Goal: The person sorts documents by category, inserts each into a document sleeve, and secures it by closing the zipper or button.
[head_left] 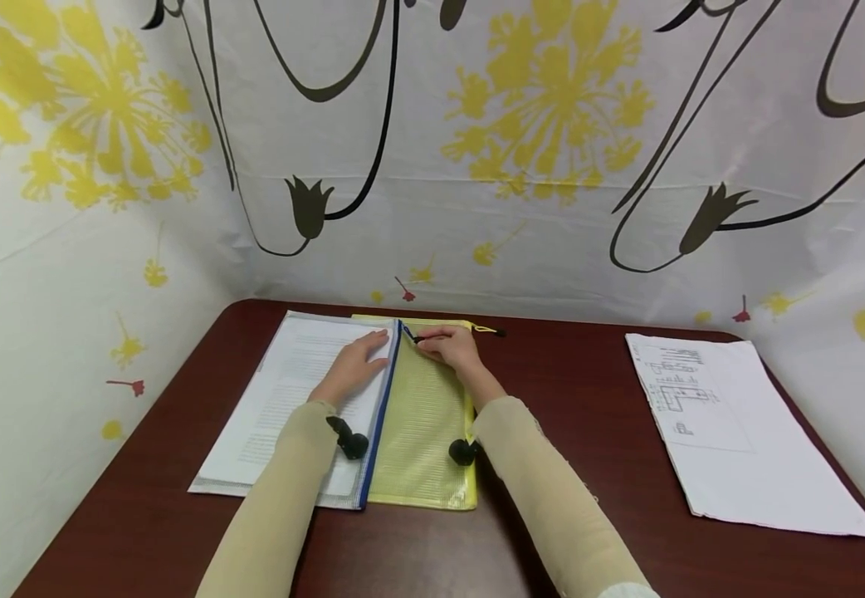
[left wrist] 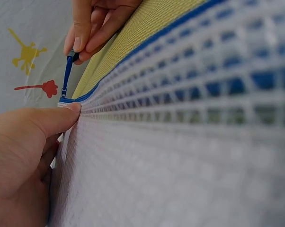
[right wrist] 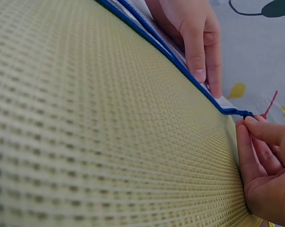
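Note:
A clear mesh zipper pouch (head_left: 283, 399) with white printed pages and a blue zip edge lies on the table. It partly overlaps a yellow mesh zipper pouch (head_left: 423, 415). My left hand (head_left: 354, 365) rests on the clear pouch near its far right corner, thumb and fingers pressing by the zip edge. With thumb and fingertips, my right hand (head_left: 451, 345) pinches the dark end of a blue zipper pull (left wrist: 67, 73) at that far corner. The pull's cord stretches from the zip end to these fingers, above the yellow pouch.
A stack of white sheets (head_left: 761, 448) with printed diagrams lies at the table's right side. The yellow pouch's own zipper pull (head_left: 486, 329) sticks out past its far corner. A patterned curtain (head_left: 417, 149) hangs behind the brown table (head_left: 574, 399).

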{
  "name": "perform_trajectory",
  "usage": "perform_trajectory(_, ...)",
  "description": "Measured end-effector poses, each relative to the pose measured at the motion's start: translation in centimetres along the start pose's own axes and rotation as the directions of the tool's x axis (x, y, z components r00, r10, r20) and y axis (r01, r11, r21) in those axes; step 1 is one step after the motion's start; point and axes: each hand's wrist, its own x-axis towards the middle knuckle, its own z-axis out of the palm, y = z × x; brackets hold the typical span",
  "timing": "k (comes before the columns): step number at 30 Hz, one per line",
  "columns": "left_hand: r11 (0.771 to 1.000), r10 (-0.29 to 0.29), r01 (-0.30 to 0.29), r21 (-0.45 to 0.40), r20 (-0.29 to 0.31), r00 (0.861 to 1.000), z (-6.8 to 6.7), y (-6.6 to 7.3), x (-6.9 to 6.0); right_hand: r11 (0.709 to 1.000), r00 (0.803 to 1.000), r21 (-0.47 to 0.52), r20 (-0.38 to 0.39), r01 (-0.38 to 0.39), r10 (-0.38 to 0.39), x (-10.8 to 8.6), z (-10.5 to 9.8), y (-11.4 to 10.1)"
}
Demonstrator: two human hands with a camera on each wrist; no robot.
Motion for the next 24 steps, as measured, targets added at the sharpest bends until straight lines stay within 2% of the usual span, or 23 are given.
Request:
perform_trajectory(7,1.000,0.007,-0.007,-0.004,0.009,1.000,0.00,-0.21,0.01,1.000,1.000,0.003,0.000,0.010,-0.010,-0.62,0.00,-0.05)
perform_trajectory(15,1.000,0.019,-0.020,0.019,0.024,1.000,0.04,-0.16,-0.06,0.996,0.999,-0.075,-0.009,0.053,-0.054,-1.00,0.08,0.28)
perform_trajectory(20,0.990,0.023,-0.028,0.137,0.037,0.999,0.21,0.12,0.04,0.991,0.997,-0.110,-0.017,0.078,-0.080,-1.03,0.13,0.46)
perform_trajectory(24,0.968,0.021,-0.034,0.250,0.058,0.998,0.11,0.52,0.05,0.986,0.995,-0.139,-0.031,0.087,-0.093,-0.95,0.23,0.54)
